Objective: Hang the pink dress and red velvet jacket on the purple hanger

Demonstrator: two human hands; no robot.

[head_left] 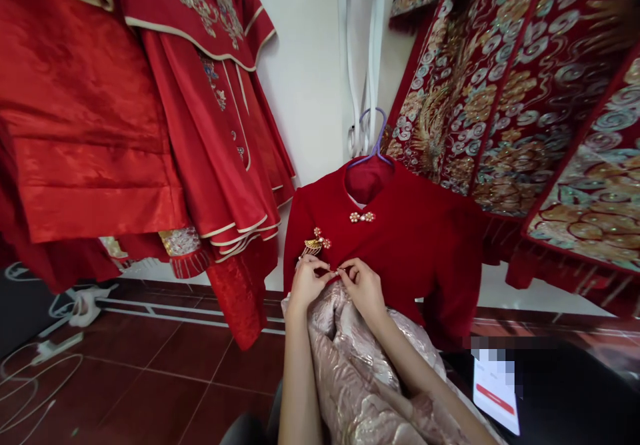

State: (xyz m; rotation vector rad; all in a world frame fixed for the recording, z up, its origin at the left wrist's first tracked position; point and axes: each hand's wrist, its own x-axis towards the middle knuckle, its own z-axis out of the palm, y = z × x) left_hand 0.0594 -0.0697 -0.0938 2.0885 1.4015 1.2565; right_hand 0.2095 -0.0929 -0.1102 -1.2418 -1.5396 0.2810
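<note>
A dark red velvet top hangs on a purple hanger in front of me. At its neckline sits a beaded flower fastener. A gold fan-shaped ornament with pearl flowers and strands lies on its front, just above my left hand. Both hands meet low on the front of the top. The left fingertips pinch something tiny there, and my right hand pinches close beside them; what they hold is too small to name. Shiny pale pink brocade cloth lies beneath my forearms.
Red gowns hang at the left, and heavily embroidered garments at the right. White straps hang behind the hanger. A lit phone lies at lower right. Cables and a white rack base occupy the tiled floor.
</note>
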